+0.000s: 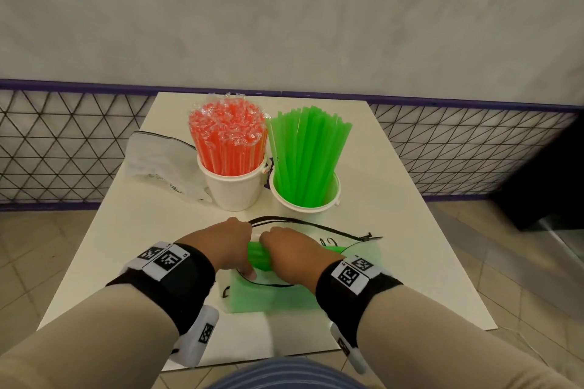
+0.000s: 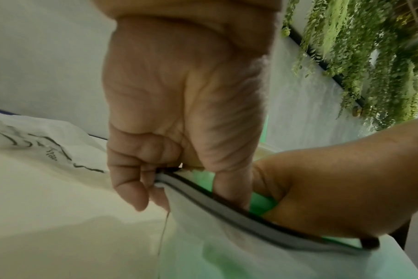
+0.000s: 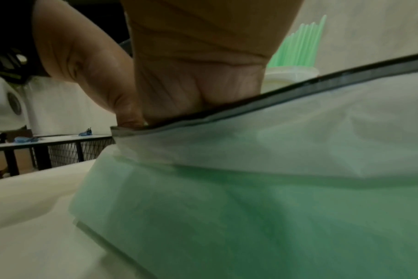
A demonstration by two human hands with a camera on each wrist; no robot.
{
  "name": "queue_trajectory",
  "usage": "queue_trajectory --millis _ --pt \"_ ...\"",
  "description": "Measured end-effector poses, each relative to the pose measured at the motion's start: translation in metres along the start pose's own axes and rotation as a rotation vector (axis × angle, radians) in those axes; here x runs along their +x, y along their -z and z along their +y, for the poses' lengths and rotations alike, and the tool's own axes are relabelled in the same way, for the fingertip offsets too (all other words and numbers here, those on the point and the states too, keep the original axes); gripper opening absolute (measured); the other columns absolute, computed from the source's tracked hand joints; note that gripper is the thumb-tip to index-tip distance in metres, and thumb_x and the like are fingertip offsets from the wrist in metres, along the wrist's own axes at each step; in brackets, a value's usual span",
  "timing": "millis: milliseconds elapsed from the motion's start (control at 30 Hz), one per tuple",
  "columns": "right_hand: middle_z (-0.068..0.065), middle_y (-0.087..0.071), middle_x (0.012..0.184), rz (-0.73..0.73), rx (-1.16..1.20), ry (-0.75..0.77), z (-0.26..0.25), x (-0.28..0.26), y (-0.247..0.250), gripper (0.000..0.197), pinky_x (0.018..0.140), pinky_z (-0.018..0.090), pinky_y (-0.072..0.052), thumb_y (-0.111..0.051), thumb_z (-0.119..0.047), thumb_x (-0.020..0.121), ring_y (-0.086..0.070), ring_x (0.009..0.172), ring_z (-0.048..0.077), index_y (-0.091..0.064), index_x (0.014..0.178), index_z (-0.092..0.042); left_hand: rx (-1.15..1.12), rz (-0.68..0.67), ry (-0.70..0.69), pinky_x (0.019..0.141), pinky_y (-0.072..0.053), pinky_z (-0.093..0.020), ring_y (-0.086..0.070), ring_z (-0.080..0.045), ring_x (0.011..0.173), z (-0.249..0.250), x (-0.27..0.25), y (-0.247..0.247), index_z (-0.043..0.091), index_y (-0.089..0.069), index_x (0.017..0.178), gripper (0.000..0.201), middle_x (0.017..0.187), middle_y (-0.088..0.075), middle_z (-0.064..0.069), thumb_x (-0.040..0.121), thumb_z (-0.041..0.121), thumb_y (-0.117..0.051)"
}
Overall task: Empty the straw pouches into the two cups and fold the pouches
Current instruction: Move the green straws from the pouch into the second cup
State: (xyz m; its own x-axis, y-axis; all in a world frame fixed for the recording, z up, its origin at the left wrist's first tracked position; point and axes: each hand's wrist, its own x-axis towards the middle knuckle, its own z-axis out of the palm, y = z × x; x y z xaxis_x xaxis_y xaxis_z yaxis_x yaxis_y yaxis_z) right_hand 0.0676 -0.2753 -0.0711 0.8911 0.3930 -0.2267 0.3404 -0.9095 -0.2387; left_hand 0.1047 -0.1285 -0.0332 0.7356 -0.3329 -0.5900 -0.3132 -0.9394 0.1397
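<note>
Pinching the black zipper rim of a translucent white pouch (image 1: 268,297) with our left hand (image 1: 226,245), we reach our right hand (image 1: 292,257) into its mouth, fingers curled around a bundle of green straws (image 1: 259,257). Behind, on the smooth white table (image 1: 410,230), one white cup (image 1: 232,188) holds orange wrapped straws, another (image 1: 305,213) green.
</note>
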Motion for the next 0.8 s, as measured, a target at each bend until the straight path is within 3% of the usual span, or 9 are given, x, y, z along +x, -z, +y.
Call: queue_trajectory --millis 133,300,367,433,500,533,633,700,800 --pt "0.012 -0.058 0.099 0.034 0.066 -0.011 -0.003 -0.002 0.013 0.016 0.069 0.034 -0.039 -0.059 -0.018 0.089 -0.057 0.089 0.032 -0.057 0.103 -0.010 -0.058 0.002 0.003 0.069 -0.042 -0.028 -0.053 -0.018 0.087 -0.005 0.002 0.003 0.017 -0.052 0.112 0.064 0.106 -0.053 -0.001 0.066 0.048 -0.084" --pt "0.009 -0.061 0.099 0.040 0.177 -0.051 -0.002 -0.008 0.035 0.011 0.069 0.031 -0.037 -0.058 -0.017 0.090 -0.057 0.088 0.029 -0.053 0.100 -0.014 -0.338 -0.003 -0.056 0.068 -0.040 -0.029 -0.055 -0.017 0.084 -0.011 0.004 0.022 0.019 -0.057 0.098 0.045 0.095 -0.062 -0.001 0.068 0.037 -0.085" --pt "0.007 -0.058 0.095 0.067 0.269 -0.074 -0.002 -0.010 0.049 0.010 0.069 0.031 -0.036 -0.058 -0.018 0.092 -0.056 0.087 0.027 -0.050 0.098 -0.017 -0.480 0.020 -0.088 0.078 -0.045 -0.029 -0.059 -0.018 0.093 -0.018 0.003 0.029 0.021 -0.060 0.104 0.047 0.102 -0.066 0.000 0.066 0.029 -0.087" --pt "0.000 -0.053 0.088 0.099 0.379 -0.082 -0.004 -0.013 0.068 0.012 0.066 0.030 -0.037 -0.058 -0.019 0.094 -0.053 0.082 0.021 -0.048 0.102 -0.017 -0.578 0.060 -0.095 0.093 -0.048 -0.033 -0.059 -0.016 0.104 -0.025 0.004 0.034 0.026 -0.060 0.114 0.063 0.116 -0.064 0.004 0.058 0.033 -0.089" --pt "-0.007 -0.051 0.084 0.126 0.502 -0.097 -0.007 -0.018 0.087 0.021 0.062 0.026 -0.039 -0.058 -0.020 0.096 -0.051 0.075 0.012 -0.051 0.115 -0.016 -0.636 0.121 -0.077 0.098 -0.049 -0.040 -0.058 -0.016 0.111 -0.026 0.006 0.036 0.029 -0.055 0.121 0.075 0.130 -0.056 0.005 0.054 0.040 -0.089" --pt "-0.008 -0.053 0.085 0.148 0.563 -0.098 -0.009 -0.022 0.097 0.025 0.062 0.023 -0.040 -0.057 -0.021 0.096 -0.051 0.075 0.009 -0.050 0.120 -0.016 -0.642 0.158 -0.079 0.097 -0.050 -0.041 -0.057 -0.017 0.113 -0.023 0.007 0.036 0.030 -0.052 0.124 0.073 0.135 -0.053 0.002 0.061 0.038 -0.088" --pt "-0.002 -0.063 0.108 0.247 0.741 -0.098 -0.015 -0.031 0.124 0.035 0.081 0.028 -0.044 -0.055 -0.024 0.098 -0.058 0.099 0.015 -0.047 0.132 -0.017 -0.574 0.276 -0.156 0.092 -0.052 -0.038 -0.055 -0.020 0.118 -0.006 0.006 0.035 0.031 -0.037 0.140 0.072 0.140 -0.048 -0.004 0.081 0.033 -0.077" --pt "-0.010 -0.057 0.123 0.335 0.814 -0.123 -0.018 -0.040 0.144 0.045 0.095 0.025 -0.035 -0.053 -0.029 0.099 -0.052 0.111 0.008 -0.039 0.141 -0.022 -0.529 0.329 -0.206 0.091 -0.051 -0.035 -0.054 -0.021 0.120 0.006 0.007 0.033 0.032 -0.031 0.145 0.072 0.143 -0.047 -0.003 0.086 0.036 -0.072" --pt "-0.015 -0.067 0.096 0.523 0.983 -0.063 -0.020 -0.046 0.175 0.017 0.083 0.028 -0.045 -0.054 -0.028 0.098 -0.059 0.084 -0.005 -0.053 0.115 -0.028 -0.446 0.336 -0.211 0.095 -0.047 -0.032 -0.055 -0.026 0.122 0.016 0.014 0.029 0.031 -0.030 0.150 0.072 0.141 -0.053 -0.007 0.089 0.045 -0.065"
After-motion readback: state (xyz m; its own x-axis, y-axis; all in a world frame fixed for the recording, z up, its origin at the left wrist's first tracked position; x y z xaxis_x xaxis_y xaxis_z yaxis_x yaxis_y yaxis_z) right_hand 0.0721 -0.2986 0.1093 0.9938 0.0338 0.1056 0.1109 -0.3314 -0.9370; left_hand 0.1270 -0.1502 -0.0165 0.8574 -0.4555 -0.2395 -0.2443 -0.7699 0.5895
